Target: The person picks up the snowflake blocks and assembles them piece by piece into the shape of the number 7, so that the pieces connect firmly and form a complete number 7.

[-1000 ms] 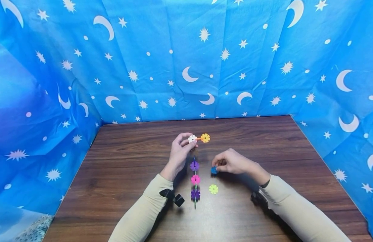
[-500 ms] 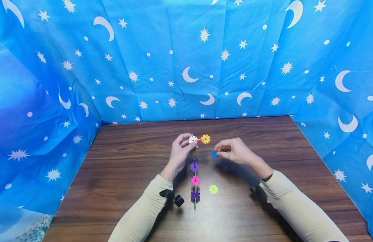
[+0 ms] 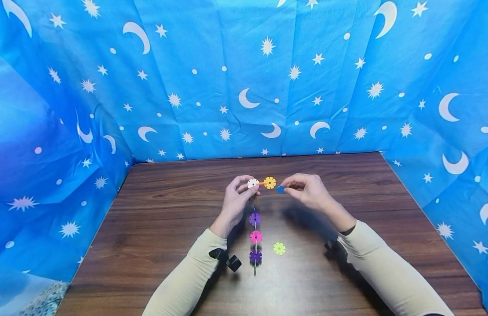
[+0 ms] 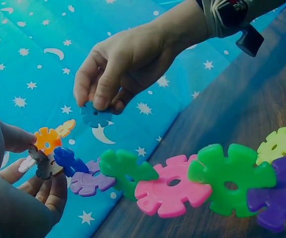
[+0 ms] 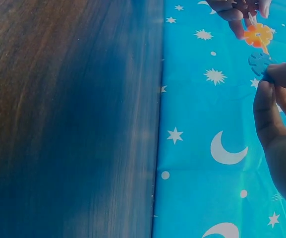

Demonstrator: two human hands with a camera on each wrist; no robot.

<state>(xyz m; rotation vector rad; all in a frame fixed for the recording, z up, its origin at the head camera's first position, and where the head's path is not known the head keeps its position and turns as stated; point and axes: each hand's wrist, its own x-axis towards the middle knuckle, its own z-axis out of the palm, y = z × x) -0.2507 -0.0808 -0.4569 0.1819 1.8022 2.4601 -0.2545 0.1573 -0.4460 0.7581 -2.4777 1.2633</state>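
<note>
A chain of notched plastic snowflake discs runs from low over the table up to my left hand (image 3: 235,201). My left fingers pinch its white disc (image 3: 250,181), from which an orange disc (image 4: 44,143) and a yellow disc (image 3: 266,184) stick out to the right. Lower in the chain are blue (image 4: 69,159), purple (image 3: 252,220), green (image 4: 227,163) and pink (image 4: 155,194) discs. My right hand (image 3: 312,193) pinches a loose blue disc (image 4: 96,119) between thumb and fingers, just right of the yellow disc and apart from it in the head view.
A loose lime-green disc (image 3: 276,251) lies on the brown wooden table (image 3: 168,197), right of the chain. Blue cloth (image 3: 212,114) with moons and stars surrounds the table at the back and sides. Black camera mounts (image 3: 233,263) sit on the wrists.
My right hand has lifted the blue disc from near the table and carried it away from me, up beside the yellow disc. My left hand and the chain have hardly moved.
</note>
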